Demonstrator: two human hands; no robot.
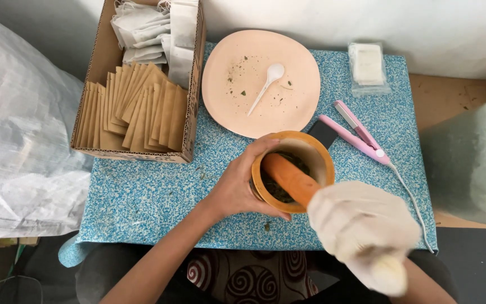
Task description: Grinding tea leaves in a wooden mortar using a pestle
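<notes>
Crinkled clear plastic sheeting [21, 141] fills the far left of my view, well left of the mortar [293, 170], which I take as my landmark. Next comes a cardboard box [192, 112], up and left of the mortar, holding a fanned row of brown paper sachets [133, 110] and, behind them, a heap of white filter bags [153, 31]. Everything rests on a blue speckled mat [142, 197].

My left hand [237, 186] is bare and curls round the mortar's left wall, fingers wrapped against the yellow-brown rim, steadying it. The mortar sits near the mat's front edge, and dark green crushed leaves [274, 188] lie inside it. Directly behind the mortar is a pale pink plate [288, 107] with a white plastic spoon [265, 87] lying on it among a few green flecks.

The orange wooden pestle [291, 180] slants down into the mortar from the lower right. My right hand [361, 231], in a white glove and blurred, is closed in a full fist round the pestle's upper end.

Right of the mortar and slightly behind lies a pink hair straightener [355, 135], its cord trailing to the mat's right edge. Farther back on the right sits a small clear packet [368, 66] of white pieces.
</notes>
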